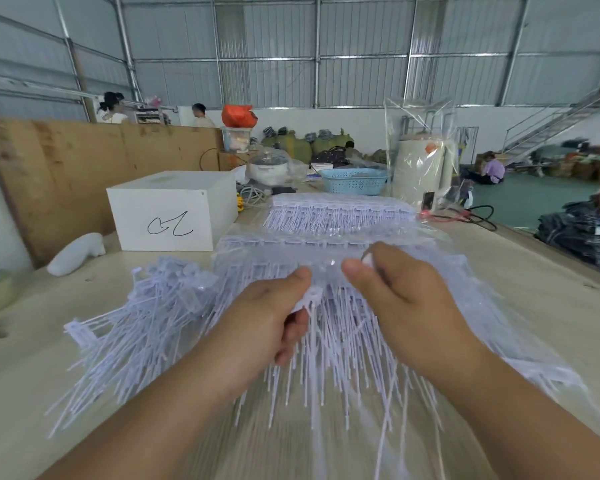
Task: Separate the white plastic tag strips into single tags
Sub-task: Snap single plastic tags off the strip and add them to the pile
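Observation:
White plastic tag strips (329, 252) lie stacked in clear wrapping across the middle of the table, their thin tails fanning toward me. A loose heap of single tags (146, 317) spreads at the left. My left hand (274, 320) pinches a white tag head (309, 296) between thumb and curled fingers, just in front of the stack. My right hand (402, 289) is beside it, fingers curled round a small white tag piece (368, 259) at the stack's front edge. A second wrapped stack (336, 209) sits further back.
A white box (174, 209) with a scribble stands at the back left, a white bottle (77, 252) lying near it. A blue basket (355, 180), a rice cooker (269, 166) and a wrapped cylinder (421, 168) stand at the far edge. A brown board (84, 157) walls the left.

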Action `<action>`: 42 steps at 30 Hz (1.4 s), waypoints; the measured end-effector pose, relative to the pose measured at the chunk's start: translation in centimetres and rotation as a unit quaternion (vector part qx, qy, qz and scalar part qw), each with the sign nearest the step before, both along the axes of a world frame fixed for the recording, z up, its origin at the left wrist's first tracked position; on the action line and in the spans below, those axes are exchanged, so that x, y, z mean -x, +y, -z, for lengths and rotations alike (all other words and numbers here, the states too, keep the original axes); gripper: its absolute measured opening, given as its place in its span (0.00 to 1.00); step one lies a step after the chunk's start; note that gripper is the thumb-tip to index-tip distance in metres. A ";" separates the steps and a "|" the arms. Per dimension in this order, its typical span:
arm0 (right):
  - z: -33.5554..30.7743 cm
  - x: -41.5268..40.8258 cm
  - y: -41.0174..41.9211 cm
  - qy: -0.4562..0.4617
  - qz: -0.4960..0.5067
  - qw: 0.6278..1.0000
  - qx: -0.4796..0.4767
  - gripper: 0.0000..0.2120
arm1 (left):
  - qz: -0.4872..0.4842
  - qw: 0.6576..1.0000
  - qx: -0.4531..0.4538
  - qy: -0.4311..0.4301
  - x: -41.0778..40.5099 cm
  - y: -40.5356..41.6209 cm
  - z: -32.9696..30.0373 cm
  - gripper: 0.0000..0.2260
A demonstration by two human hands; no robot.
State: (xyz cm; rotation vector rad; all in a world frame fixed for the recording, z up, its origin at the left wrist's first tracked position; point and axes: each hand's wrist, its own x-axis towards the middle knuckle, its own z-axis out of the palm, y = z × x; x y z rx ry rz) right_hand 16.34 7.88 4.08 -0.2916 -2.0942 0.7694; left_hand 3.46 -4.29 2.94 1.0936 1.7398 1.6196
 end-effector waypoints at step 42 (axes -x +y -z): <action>0.7 0.7 -1.3 -0.163 -0.031 0.983 -0.078 0.14 | 0.046 0.992 -0.104 -0.053 0.7 -0.4 -0.3 0.05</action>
